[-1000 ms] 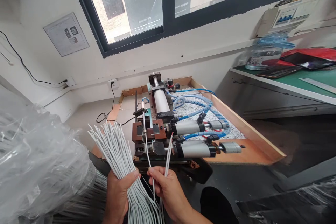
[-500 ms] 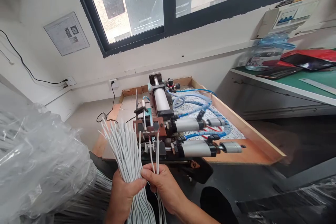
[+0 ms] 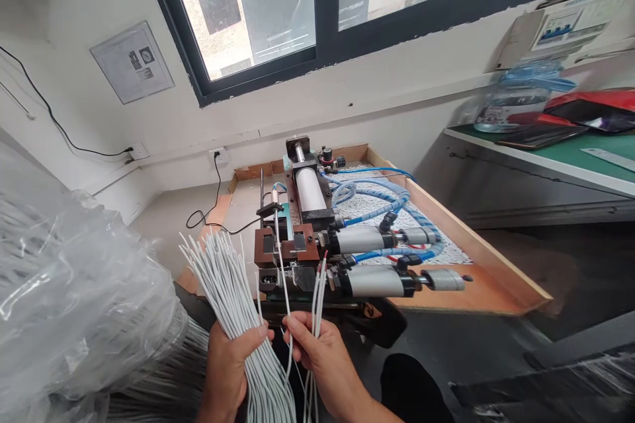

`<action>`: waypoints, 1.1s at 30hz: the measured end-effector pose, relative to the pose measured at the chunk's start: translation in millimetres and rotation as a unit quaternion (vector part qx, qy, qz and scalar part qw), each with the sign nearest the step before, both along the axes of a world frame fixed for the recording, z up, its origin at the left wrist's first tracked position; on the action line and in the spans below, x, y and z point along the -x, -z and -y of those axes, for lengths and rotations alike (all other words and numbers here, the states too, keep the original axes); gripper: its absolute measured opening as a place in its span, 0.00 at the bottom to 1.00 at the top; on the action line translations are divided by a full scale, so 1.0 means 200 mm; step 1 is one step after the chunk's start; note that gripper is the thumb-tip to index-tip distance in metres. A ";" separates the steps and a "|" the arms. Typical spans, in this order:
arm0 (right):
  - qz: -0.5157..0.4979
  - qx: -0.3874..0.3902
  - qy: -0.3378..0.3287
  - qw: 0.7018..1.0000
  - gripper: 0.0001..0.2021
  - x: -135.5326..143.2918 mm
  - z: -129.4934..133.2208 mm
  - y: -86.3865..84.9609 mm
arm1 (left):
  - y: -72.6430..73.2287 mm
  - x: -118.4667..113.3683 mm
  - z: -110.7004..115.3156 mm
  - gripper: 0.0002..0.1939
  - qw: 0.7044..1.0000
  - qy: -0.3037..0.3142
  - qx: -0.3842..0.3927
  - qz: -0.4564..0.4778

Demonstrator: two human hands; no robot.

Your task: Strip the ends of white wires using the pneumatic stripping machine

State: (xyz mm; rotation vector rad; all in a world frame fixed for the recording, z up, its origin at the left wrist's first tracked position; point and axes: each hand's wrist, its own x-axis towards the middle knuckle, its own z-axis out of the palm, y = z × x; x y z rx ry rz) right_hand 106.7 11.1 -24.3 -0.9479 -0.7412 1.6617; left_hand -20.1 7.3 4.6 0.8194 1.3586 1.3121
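Observation:
A thick bundle of white wires [image 3: 243,317] is held in my left hand [image 3: 229,367], its cut ends fanning up and to the left. My right hand [image 3: 322,357] is closed around several separate wires [image 3: 319,297], at least one with a reddish tip. Between thumb and finger it also pinches a single white wire [image 3: 282,264], which points up in front of the machine's brown clamp block [image 3: 307,252]. Just beyond both hands stands the pneumatic machine with silver cylinders [image 3: 374,281].
Clear plastic bags of wires [image 3: 89,317] fill the left side. A wooden-edged tray [image 3: 476,271] surrounds the machine and its blue hoses [image 3: 377,195]. At right, a green-topped table [image 3: 610,145] carries a water jug [image 3: 516,102].
My right hand has moved slightly right, away from the bundle. Its separate wires have shifted right, and one wire now stands apart in its fingertips. The view has shifted a little.

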 end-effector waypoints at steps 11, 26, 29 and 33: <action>0.004 0.059 -0.036 0.998 0.15 -0.03 0.07 0.04 | 0.00 0.00 0.00 0.07 1.000 -0.023 0.001 0.001; 0.057 -0.016 -0.050 0.997 0.16 -0.06 0.03 0.11 | -0.02 -0.01 0.02 0.06 1.000 -0.026 -0.007 0.008; 0.095 -0.033 -0.026 0.995 0.17 -0.07 0.04 0.14 | -0.02 0.00 0.02 0.05 1.000 -0.022 -0.010 0.010; 0.086 -0.037 0.009 0.996 0.17 -0.07 0.08 0.14 | -0.01 0.01 0.02 0.06 0.999 -0.029 -0.013 0.017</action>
